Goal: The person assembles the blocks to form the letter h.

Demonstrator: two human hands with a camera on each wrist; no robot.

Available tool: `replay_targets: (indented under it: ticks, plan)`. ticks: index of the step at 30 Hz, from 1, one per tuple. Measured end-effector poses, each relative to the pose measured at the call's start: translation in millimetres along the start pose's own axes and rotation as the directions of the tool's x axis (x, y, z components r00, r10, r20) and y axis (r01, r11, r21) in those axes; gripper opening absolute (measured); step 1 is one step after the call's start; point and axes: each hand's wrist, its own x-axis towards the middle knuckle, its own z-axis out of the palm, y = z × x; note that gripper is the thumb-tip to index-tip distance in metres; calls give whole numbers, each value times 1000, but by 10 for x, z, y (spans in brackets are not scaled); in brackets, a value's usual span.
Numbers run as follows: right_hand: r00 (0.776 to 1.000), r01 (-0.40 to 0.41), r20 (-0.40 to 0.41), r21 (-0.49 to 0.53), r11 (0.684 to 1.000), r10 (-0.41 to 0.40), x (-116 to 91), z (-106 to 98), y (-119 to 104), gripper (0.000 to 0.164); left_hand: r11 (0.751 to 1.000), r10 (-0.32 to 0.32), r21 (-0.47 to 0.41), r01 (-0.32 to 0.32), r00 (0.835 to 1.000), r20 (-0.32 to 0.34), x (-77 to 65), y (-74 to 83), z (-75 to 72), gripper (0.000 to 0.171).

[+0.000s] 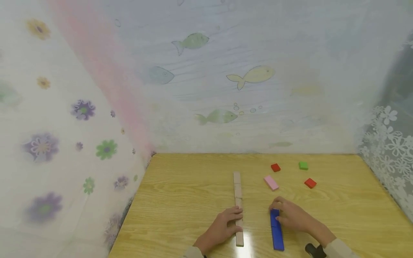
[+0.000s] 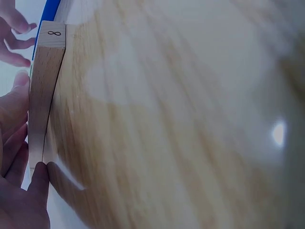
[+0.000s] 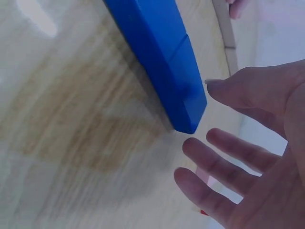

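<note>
A straight row of plain wooden blocks (image 1: pixel 238 190) lies lengthwise on the table. My left hand (image 1: pixel 222 225) rests over its nearer part, thumb and fingertips on the blocks; in the left wrist view the row's end block (image 2: pixel 45 86) carries a figure 8. To its right, two blue blocks (image 1: pixel 276 236) lie end to end in line. Around their far end is my right hand (image 1: pixel 295 216), thumb on one side and fingers beyond the tip. The right wrist view shows those fingers (image 3: pixel 219 167) spread, with a gap to the blue block (image 3: pixel 186 90).
Beyond my right hand lie a pink block (image 1: pixel 271 182), two red blocks, one at the back (image 1: pixel 275 167) and one farther right (image 1: pixel 310 183), and a green block (image 1: pixel 303 165). A dark object (image 1: pixel 314 250) is by the right wrist. Patterned curtains (image 1: pixel 226 89) border the wooden table (image 1: pixel 180 186).
</note>
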Motion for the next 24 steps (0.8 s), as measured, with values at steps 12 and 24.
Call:
replay_targets:
  ticks: [12, 24]
  plan:
    - [980, -72, -177, 82, 994, 85, 90, -109, 142, 31, 999, -39, -7, 39, 999, 10, -22, -2, 5, 42]
    - [929, -87, -352, 81, 993, 110, 215, -183, 279, 41, 1000, -23, -4, 23, 1000, 8, -3, 7, 2, 43]
